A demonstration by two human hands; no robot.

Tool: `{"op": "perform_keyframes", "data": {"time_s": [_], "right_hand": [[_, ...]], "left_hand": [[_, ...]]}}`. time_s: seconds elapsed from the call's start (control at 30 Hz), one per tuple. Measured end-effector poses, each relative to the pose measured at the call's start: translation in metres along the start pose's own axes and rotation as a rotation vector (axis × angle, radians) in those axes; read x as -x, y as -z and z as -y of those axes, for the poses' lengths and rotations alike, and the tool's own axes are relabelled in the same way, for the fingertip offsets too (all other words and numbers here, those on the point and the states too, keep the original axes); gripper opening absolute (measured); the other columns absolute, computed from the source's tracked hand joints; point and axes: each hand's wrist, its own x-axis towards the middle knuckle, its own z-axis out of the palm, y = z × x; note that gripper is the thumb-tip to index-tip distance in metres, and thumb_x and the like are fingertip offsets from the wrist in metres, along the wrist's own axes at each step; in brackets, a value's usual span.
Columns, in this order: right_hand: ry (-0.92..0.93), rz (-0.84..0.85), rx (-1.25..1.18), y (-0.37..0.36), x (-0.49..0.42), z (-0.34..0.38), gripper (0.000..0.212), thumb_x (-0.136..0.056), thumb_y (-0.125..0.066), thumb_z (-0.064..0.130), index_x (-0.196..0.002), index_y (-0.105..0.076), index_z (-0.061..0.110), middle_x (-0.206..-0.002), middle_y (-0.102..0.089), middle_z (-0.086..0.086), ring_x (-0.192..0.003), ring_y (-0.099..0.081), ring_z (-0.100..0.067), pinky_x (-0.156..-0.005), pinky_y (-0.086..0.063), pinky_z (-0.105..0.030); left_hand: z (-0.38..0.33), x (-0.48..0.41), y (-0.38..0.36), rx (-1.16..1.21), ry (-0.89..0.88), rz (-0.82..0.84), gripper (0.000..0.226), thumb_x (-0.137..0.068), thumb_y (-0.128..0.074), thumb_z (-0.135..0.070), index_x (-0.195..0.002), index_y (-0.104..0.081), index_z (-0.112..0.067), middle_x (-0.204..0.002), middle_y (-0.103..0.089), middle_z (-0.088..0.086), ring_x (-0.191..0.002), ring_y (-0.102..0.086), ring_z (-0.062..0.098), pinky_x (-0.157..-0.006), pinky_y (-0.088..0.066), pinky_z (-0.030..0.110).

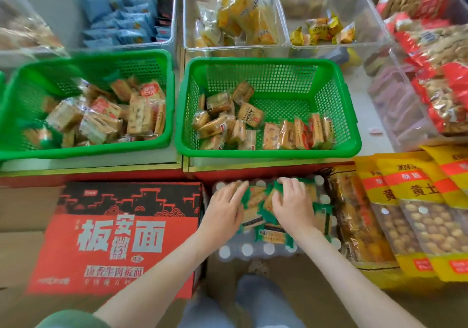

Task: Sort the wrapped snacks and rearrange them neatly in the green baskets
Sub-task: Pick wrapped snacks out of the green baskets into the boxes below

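Plastic is seen nearly everywhere in the head view. Two green baskets are set side by side on a shelf [91,165]; their walls are stiff grids of little square holes. The left basket [88,150] is filled with a loose heap of square cracker packs [114,117] in shiny clear wrap. In the right basket [268,153], more tan packs [222,122] are piled at the left, and a short row [298,133] is stood on edge along the front wall. Below the shelf, a small pile of green-wrapped snacks [263,216] is laid on a pack of bottles [247,249] with round white caps. The left hand [224,210] is laid against the left side of the pile, its fingers straight and touching the crinkly wrappers. The right hand [295,206] is placed on top, its fingers bent over the far edge of the packs, which are gripped. A flat red cardboard box [121,234] is seen at the left, and smooth yellow bags [415,201] at the right.
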Motion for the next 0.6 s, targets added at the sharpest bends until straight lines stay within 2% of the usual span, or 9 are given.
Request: {"op": "perform_keyframes", "data": {"time_s": [0.1,0.2,0.3,0.37,0.43,0.6], "right_hand": [[0.146,-0.053,-0.066,-0.013,-0.004,0.058,0.028,-0.087,-0.057,0.013,-0.113,-0.060,0.004,-0.103,-0.061,-0.010,-0.097,-0.055,-0.029,-0.085,-0.050,-0.041],[0.238,-0.041,-0.076,-0.038,-0.005,0.127,0.036,-0.084,-0.045,0.022,-0.109,-0.062,0.002,-0.100,-0.063,-0.012,-0.093,-0.058,-0.031,-0.083,-0.050,-0.040],[0.278,-0.015,-0.077,-0.071,-0.002,0.204,0.039,-0.085,-0.043,0.025,-0.110,-0.062,0.002,-0.101,-0.063,-0.014,-0.095,-0.058,-0.034,-0.086,-0.048,-0.041],[0.282,-0.022,-0.089,-0.089,0.000,0.254,0.032,-0.086,-0.054,0.016,-0.112,-0.061,0.000,-0.102,-0.063,-0.016,-0.097,-0.058,-0.036,-0.088,-0.046,-0.042],[0.293,-0.012,-0.097,-0.102,0.001,0.297,0.033,-0.085,-0.062,0.009,-0.116,-0.059,-0.002,-0.105,-0.062,-0.018,-0.100,-0.057,-0.037,-0.089,-0.047,-0.044],[0.377,0.031,-0.083,-0.112,-0.017,0.372,0.039,-0.090,-0.060,0.012,-0.127,-0.054,0.000,-0.116,-0.059,-0.014,-0.111,-0.052,-0.032,-0.098,-0.041,-0.040]], "left_hand": [[0.033,0.030,0.022,0.029,0.022,-0.096,0.050,-0.091,-0.039,-0.020,-0.138,-0.048,-0.008,-0.131,-0.056,0.012,-0.119,-0.051,0.027,-0.102,-0.043,0.040],[0.080,0.065,0.052,0.022,0.074,-0.190,0.050,-0.090,-0.039,-0.021,-0.135,-0.052,-0.004,-0.130,-0.058,0.014,-0.118,-0.053,0.028,-0.103,-0.041,0.037],[0.136,0.110,0.094,0.007,0.115,-0.236,0.049,-0.090,-0.038,-0.020,-0.133,-0.053,0.000,-0.128,-0.058,0.017,-0.118,-0.051,0.028,-0.099,-0.045,0.040],[0.174,0.135,0.130,-0.035,0.103,-0.250,0.049,-0.090,-0.038,-0.019,-0.131,-0.054,0.002,-0.127,-0.058,0.019,-0.117,-0.053,0.030,-0.096,-0.047,0.041],[0.208,0.153,0.167,-0.099,0.113,-0.265,0.048,-0.089,-0.038,-0.019,-0.127,-0.057,0.003,-0.125,-0.059,0.020,-0.114,-0.057,0.033,-0.094,-0.048,0.041],[0.277,0.165,0.246,-0.239,0.165,-0.282,0.045,-0.082,-0.042,-0.017,-0.114,-0.064,0.004,-0.113,-0.065,0.022,-0.101,-0.065,0.036,-0.083,-0.054,0.043]]}}
